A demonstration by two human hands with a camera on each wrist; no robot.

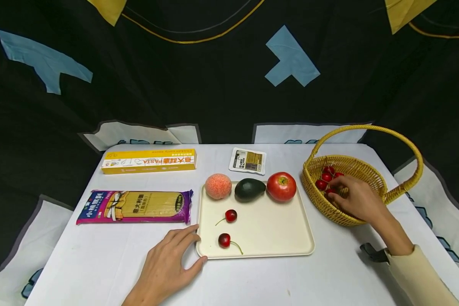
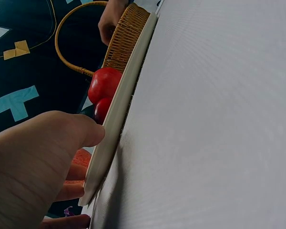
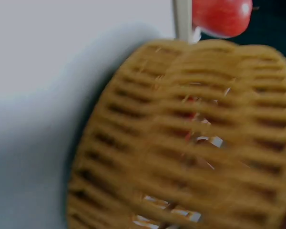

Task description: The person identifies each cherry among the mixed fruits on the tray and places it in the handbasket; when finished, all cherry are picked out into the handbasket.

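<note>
Loosely spread, the left hand (image 1: pixel 166 265) touches the near left corner of the cream tray (image 1: pixel 267 238), thumb at the near edge and fingertips along the left side, with nothing clasped. The tray looks stiff and light, likely to slide on the cloth if pushed, so a steady touch at the rim suits it better than a lift from one corner.

On the tray's left half lie two cherries, the farther cherry (image 1: pixel 231 216) and the nearer cherry (image 1: pixel 224 240), apart from each other, their stems trailing onto the surface. They look light, glossy and apt to roll; thumb and fingertip across the round body should hold better than the thin stem, which may bend or pull loose.

Farther right, beyond the tray, stands the wicker basket (image 1: pixel 315 199), with a cluster of small red fruits (image 1: pixel 326 177) in its left part. Its woven wall looks springy and light, and the arched handle (image 1: pixel 399 136) seems the natural hold for lifting.

At far right, the right hand (image 1: pixel 357 199) reaches into the basket, fingers bent down around a red fruit; whether they pinch it or merely touch it, I cannot tell.
</note>
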